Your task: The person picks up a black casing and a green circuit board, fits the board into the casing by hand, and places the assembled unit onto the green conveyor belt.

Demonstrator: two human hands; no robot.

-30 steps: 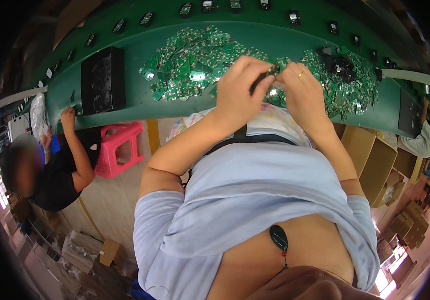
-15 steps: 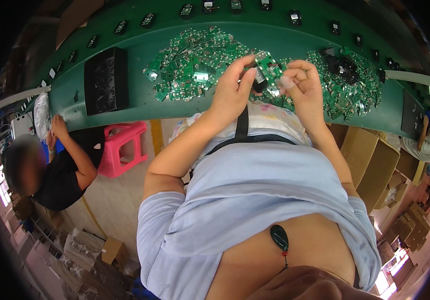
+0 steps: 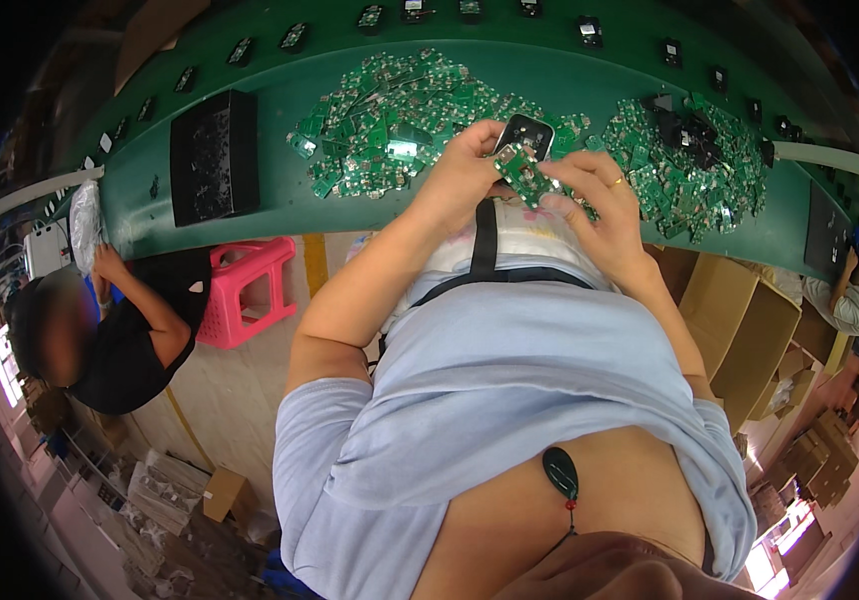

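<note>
My left hand (image 3: 458, 178) is closed on a small black casing (image 3: 528, 134) with rounded corners and a light rim, held tilted above the near edge of the bench. Just in front of that casing is a green circuit board (image 3: 520, 168), pinched by the thumb and fingers of my right hand (image 3: 598, 200). The board overlaps the casing's lower part, so I cannot tell whether they are joined. Beyond my hands spreads a large heap of green circuit boards (image 3: 375, 120). Another heap of boards (image 3: 695, 190), with black parts (image 3: 685, 128) on top, lies to the right.
A black tray (image 3: 215, 160) stands left on the green bench (image 3: 280, 215). Small black devices (image 3: 295, 38) line the far strip. A pink stool (image 3: 250, 290) and a person in black (image 3: 135, 360) are at left; open cardboard boxes (image 3: 735, 320) stand at right.
The casing has turned so its dark, light-rimmed face shows, and the board now sits lower, nearer me. My right hand has shifted down slightly. The person at left has moved a hand.
</note>
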